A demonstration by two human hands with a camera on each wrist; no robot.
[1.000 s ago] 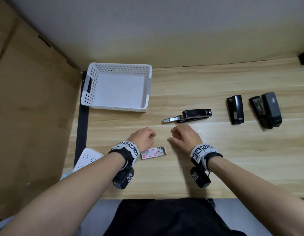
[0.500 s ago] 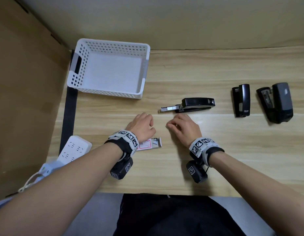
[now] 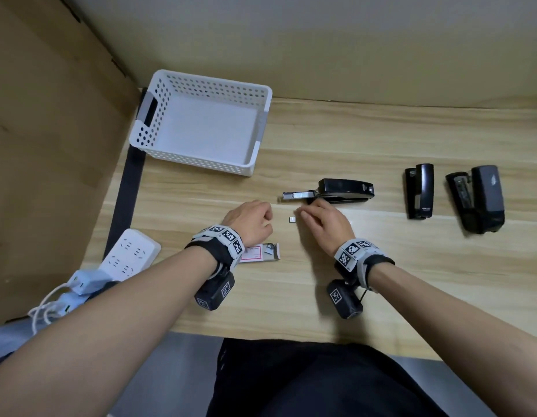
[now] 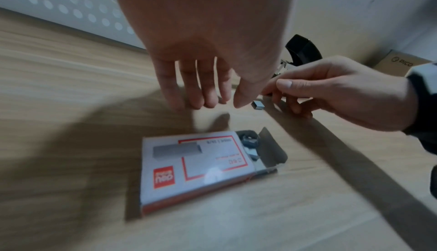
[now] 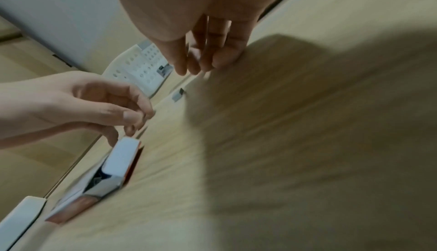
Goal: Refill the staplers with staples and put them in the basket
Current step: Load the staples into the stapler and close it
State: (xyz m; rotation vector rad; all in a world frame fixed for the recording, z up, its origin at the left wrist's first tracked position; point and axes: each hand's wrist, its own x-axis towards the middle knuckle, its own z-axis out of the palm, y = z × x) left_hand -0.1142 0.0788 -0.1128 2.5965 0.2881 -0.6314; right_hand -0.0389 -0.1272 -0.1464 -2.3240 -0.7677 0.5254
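The worktop [image 3: 381, 139] carries it all, and the white basket [image 3: 262, 127] at its far left corner has no stapler in it. Two black staplers [image 3: 420, 191] lie well off to the right, untouched. The middle one, the open stapler [image 3: 345, 189], lies on its side with its metal tray [image 3: 298, 195] pulled out toward the left. Down by the near edge sits the staple box [image 3: 261, 252], flap open, just beside the left wrist.

Here's the change: half a second ago both hands were huddled close together. They have drawn apart, and a short staple strip [image 3: 292, 219] lies bare on the wood between them. The left hand [image 3: 250, 219] is loosely curled, its fingers [image 4: 189, 94] hanging free and grasping nothing. The right hand [image 3: 324, 221] has its thumb and forefinger pressed together just below the tray; whether they're pinching a second piece of staples, I cannot tell.

My read is that the strip was snapped in two. Loading comes next.
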